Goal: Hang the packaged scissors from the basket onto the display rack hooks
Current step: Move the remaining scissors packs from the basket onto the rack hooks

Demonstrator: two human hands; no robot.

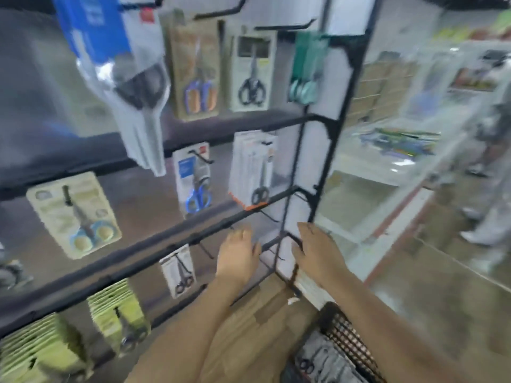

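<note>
The packaged scissors you have yet to hang lie in the black mesh basket at the bottom right, under your right forearm, and neither of your hands is carrying one. Your left hand reaches toward the lower part of the display rack, fingers extended and loosely spread, its grip wide and holding nothing, close to a bare hook on the third rail. Your right hand lies against the rack's black end frame, near the bottom corner; its fingers look mostly straight, but blur keeps you from telling whether they wrap the wire, so the grip there is uncertain. Just left of your left hand hangs a small white pack with black scissors. Above it, on the next rail up, hang a blue-handled pair and a white card with an orange lower edge. The top row carries an orange-and-blue pair on a tan card, a black pair on a pale card and teal packs beside the frame. At the left hang cream cards and stacked yellow-green packs. A brown cardboard box sits below your forearms.
</note>
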